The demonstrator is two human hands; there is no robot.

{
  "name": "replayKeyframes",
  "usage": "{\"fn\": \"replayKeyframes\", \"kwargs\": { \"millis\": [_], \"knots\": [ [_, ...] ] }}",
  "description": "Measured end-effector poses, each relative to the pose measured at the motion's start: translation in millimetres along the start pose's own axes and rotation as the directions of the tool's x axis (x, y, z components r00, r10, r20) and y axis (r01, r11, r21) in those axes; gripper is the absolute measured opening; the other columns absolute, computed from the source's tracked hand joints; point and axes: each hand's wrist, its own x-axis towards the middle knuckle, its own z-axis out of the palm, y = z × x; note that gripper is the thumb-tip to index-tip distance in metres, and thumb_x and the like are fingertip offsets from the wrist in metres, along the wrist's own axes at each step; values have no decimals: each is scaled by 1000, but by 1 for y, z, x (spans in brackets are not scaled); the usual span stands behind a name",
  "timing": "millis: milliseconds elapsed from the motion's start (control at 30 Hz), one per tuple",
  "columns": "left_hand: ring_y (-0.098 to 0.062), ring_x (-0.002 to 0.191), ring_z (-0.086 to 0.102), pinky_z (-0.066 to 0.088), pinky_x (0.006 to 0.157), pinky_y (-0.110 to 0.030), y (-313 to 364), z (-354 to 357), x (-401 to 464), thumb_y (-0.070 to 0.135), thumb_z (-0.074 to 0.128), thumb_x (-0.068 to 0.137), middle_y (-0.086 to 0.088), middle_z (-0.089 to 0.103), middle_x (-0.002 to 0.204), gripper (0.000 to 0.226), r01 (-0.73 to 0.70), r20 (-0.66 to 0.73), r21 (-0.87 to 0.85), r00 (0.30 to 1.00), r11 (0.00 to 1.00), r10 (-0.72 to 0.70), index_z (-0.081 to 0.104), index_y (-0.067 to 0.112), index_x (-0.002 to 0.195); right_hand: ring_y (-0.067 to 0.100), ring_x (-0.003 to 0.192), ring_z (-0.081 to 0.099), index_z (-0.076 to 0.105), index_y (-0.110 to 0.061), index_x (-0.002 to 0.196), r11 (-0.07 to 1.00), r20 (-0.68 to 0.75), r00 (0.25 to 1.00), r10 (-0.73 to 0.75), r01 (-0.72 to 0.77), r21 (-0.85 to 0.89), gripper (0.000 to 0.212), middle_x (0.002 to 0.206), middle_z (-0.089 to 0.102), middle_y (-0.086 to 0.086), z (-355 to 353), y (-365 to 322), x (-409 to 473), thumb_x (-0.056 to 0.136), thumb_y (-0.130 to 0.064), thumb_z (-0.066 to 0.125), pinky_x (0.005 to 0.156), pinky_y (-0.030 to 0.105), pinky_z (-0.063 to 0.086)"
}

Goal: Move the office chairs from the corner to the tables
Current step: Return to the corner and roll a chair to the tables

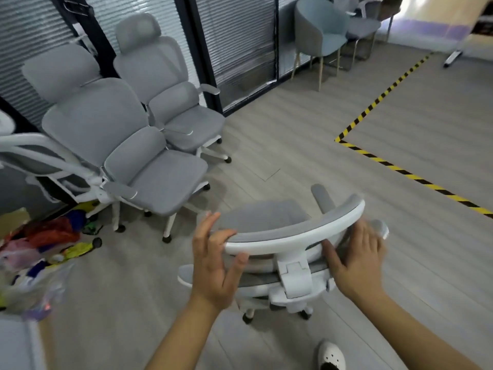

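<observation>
We are working on the transport step: one office chair (pixel 290 236) is standing on the open floor in the near centre, well apart from the two grey chairs (pixel 138 140) that are waiting against the glass partition (pixel 234 49) at the far left. We are looking down on its curved white-framed headrest from behind. Our left hand (pixel 216 263) is resting at the left end of that headrest with the fingers nearly straight and spread, the thumb lying along the underside of the rim; the fingers are not curling around it. Our right hand (pixel 352 260) is lying flat against the right side of the back frame, fingers extended, also without a clamping hold. Motion blur is softening the right fingertips, so we cannot tell the exact contact there. No tables are showing in this view, so the destination lies out of sight. We judge that the next move calls for a steady push or steer through both palms, letting the casters roll, and for keeping clear of the yellow-and-black floor tape (pixel 386 166) to the right and the heap of coloured bags (pixel 40 244) at the near left. A white shoe (pixel 330 356) is showing near the bottom edge.
</observation>
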Motion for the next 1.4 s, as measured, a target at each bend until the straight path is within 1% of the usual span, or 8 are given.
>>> {"fn": "replayKeyframes", "kwargs": {
  "millis": [233,300,367,567,700,833,1133,1400],
  "knots": [
    [-16,147,22,28,116,-46,-17,91,102,67,41,91,-2,20,158,59,226,12,-57,974,972,-226,32,40,143,19,151,8,7,-22,156,999,68,998,11,-13,31,96,163,17,7,-18,67,122,82,-77,35,121,47,9],
    [-14,149,13,23,118,-43,-30,120,123,76,46,81,2,8,162,82,364,-4,-42,931,931,-364,15,44,150,18,152,3,5,-27,156,994,52,999,12,-18,107,95,164,10,5,-25,84,166,82,-78,36,120,51,15],
    [-21,144,30,30,115,-50,-47,153,147,77,52,78,-2,30,154,90,394,91,37,914,918,-396,20,36,151,18,151,9,3,-32,155,985,23,1000,-1,-3,172,94,164,7,0,-28,96,211,83,-75,44,116,54,28],
    [-33,104,56,36,103,-55,-86,251,261,72,42,81,-5,63,99,71,291,122,399,923,869,-365,54,11,114,21,141,37,5,-36,154,985,-57,986,155,-150,88,97,160,24,-8,-7,128,319,79,-76,54,92,49,51],
    [-29,115,51,23,115,-48,-119,315,352,72,42,84,-1,63,117,74,219,214,317,931,923,-295,44,17,133,23,144,30,18,-28,152,963,-108,961,254,-262,-64,92,157,32,1,13,155,398,80,-79,41,110,56,31],
    [-30,114,53,20,116,-44,-141,383,446,81,34,81,-2,66,111,87,190,310,269,911,944,-272,38,17,139,24,152,-4,22,-32,151,821,-114,854,507,-519,-237,100,165,8,2,18,175,479,70,-92,15,115,63,6],
    [-36,143,22,15,119,-53,-168,541,633,82,26,81,-14,34,153,97,119,378,274,899,954,-221,30,12,149,25,151,-6,26,-32,151,707,-170,719,673,-694,-137,91,165,9,-2,29,232,666,79,-87,29,118,56,5],
    [-39,146,13,12,118,-50,-180,703,795,86,18,77,-18,22,157,102,99,432,350,865,932,-254,28,14,149,30,150,0,19,-34,153,700,-270,707,654,-700,-141,90,164,14,0,36,328,845,79,-86,19,119,54,8]
  ]
}}
